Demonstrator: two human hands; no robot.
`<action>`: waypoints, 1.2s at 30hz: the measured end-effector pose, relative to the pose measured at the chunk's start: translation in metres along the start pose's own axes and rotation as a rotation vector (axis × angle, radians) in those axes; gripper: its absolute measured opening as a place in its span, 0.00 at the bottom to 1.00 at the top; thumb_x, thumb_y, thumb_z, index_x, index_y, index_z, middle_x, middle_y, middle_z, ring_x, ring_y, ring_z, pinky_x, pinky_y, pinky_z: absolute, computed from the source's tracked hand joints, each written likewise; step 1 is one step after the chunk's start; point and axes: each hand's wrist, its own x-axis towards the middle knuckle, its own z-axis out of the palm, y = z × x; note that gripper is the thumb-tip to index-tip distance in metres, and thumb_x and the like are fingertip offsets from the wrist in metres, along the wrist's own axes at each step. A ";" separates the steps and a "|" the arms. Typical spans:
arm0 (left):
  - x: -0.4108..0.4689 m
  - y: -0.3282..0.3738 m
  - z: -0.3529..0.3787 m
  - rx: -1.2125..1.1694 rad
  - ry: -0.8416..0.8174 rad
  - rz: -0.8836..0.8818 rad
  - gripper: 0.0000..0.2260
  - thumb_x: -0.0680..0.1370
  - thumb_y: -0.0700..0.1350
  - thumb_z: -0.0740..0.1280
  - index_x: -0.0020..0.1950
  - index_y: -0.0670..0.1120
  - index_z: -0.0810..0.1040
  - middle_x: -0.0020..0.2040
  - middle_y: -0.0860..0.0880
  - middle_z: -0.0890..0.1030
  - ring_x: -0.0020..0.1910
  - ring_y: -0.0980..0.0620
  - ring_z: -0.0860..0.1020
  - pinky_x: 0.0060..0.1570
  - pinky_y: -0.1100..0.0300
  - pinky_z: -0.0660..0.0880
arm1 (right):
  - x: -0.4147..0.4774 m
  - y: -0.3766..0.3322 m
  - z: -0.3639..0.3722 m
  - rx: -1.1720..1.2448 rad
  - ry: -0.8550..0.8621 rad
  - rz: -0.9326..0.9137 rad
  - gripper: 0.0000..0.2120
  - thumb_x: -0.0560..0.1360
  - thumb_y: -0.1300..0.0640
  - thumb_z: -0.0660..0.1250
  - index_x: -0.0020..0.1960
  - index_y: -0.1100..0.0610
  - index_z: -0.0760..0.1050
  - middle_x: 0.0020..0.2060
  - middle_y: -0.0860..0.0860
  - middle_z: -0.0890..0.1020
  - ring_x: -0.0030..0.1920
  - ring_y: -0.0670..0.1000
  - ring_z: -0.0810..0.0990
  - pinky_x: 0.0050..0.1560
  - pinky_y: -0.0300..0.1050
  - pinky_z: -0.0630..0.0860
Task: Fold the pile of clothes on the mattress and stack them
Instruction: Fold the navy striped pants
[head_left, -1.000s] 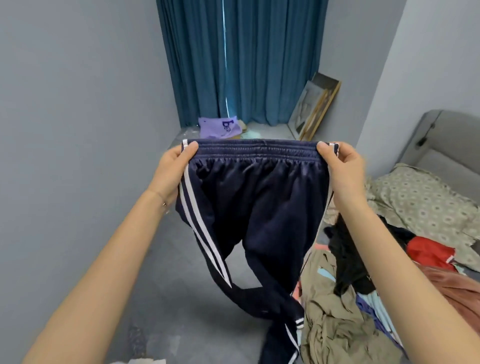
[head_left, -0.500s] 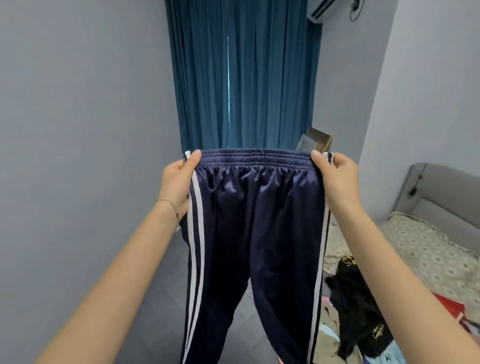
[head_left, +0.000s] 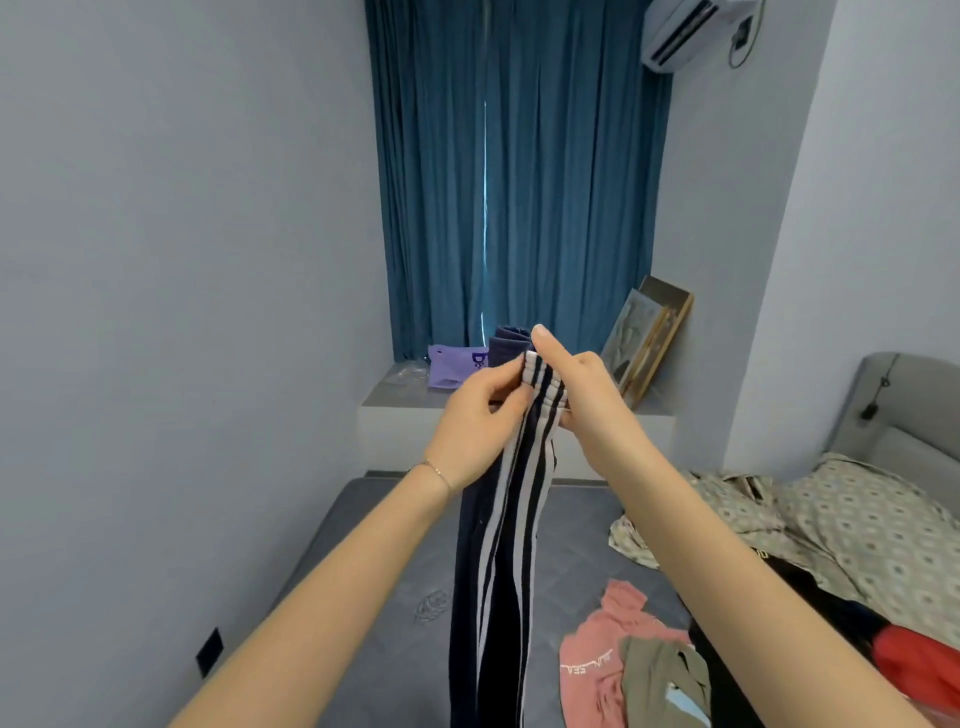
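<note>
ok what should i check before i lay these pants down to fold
1. Grip: left hand and right hand both pinch the pants at the waistband: ok.
2. Halves matched: side stripes lie together at the top: ok.
3. Leg ends even: below the frame: cannot tell.
4. Landing spot: a small clear thing lies on the mattress by the pants: not ok.
5. Pink top apart from the pants, to the right: ok.

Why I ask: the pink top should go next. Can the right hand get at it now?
Probably not yet: the right hand and left hand both hold the trousers up. The pink top lies mostly uncovered below it, so once freed, likely yes.
</note>
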 end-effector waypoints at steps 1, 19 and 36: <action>0.000 -0.002 0.000 0.076 -0.070 0.005 0.17 0.81 0.37 0.59 0.68 0.46 0.74 0.59 0.47 0.80 0.59 0.52 0.77 0.62 0.58 0.72 | 0.001 0.002 0.000 0.006 0.027 0.032 0.27 0.72 0.36 0.67 0.47 0.62 0.72 0.40 0.61 0.68 0.41 0.56 0.68 0.47 0.47 0.69; -0.010 -0.051 -0.010 -0.136 -0.210 -0.312 0.22 0.81 0.33 0.57 0.74 0.47 0.65 0.69 0.50 0.72 0.67 0.57 0.71 0.68 0.61 0.67 | 0.004 0.053 -0.003 0.055 0.067 0.056 0.07 0.77 0.63 0.66 0.52 0.53 0.76 0.47 0.51 0.83 0.51 0.53 0.82 0.50 0.45 0.78; -0.002 -0.053 0.023 -0.347 0.180 -0.235 0.10 0.78 0.34 0.66 0.56 0.44 0.74 0.52 0.49 0.83 0.50 0.56 0.82 0.49 0.66 0.77 | 0.003 0.083 -0.001 0.100 0.035 0.008 0.10 0.76 0.53 0.69 0.56 0.54 0.77 0.49 0.51 0.85 0.51 0.48 0.84 0.49 0.40 0.78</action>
